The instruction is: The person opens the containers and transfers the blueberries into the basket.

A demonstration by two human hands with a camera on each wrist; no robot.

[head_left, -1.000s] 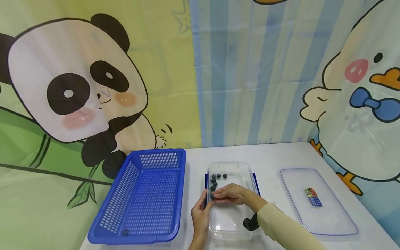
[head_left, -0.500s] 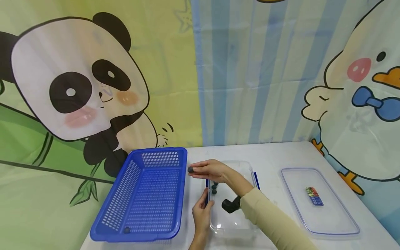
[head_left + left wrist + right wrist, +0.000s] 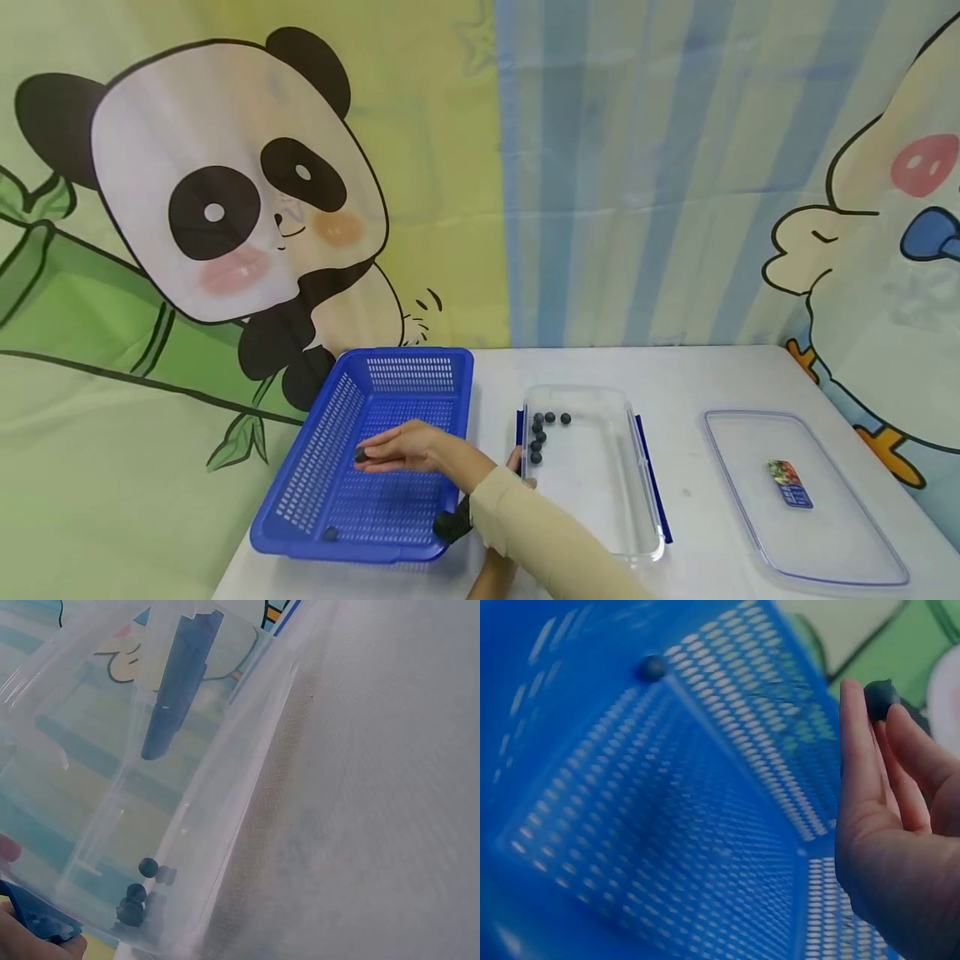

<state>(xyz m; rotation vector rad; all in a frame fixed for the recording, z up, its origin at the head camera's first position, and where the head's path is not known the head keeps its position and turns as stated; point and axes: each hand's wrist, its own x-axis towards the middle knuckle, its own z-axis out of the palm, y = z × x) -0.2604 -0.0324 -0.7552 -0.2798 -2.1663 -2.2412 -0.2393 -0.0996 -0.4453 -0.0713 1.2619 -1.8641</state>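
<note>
My right hand [image 3: 411, 446] pinches a blueberry [image 3: 880, 700] between thumb and fingertips, over the blue plastic basket [image 3: 262, 542]. Another blueberry [image 3: 330, 533] lies on the basket floor near its front left corner. To the right stands a clear plastic box [image 3: 592, 525] with blue side latches. Several blueberries [image 3: 537, 427] are gathered along its left wall and far left corner. My left hand [image 3: 34, 939] grips the box's left side by the latch. In the head view, the right forearm covers most of the left hand.
A clear lid [image 3: 750, 533] with a small printed label [image 3: 791, 483] lies on the white table [image 3: 686, 467], right of the box. Behind the table hangs a curtain [image 3: 435, 167] with cartoon animals.
My right hand has taken a blueberry from the box and carried it left, over the basket. My left hand stays at the box's side. The head view has turned slightly left.
</note>
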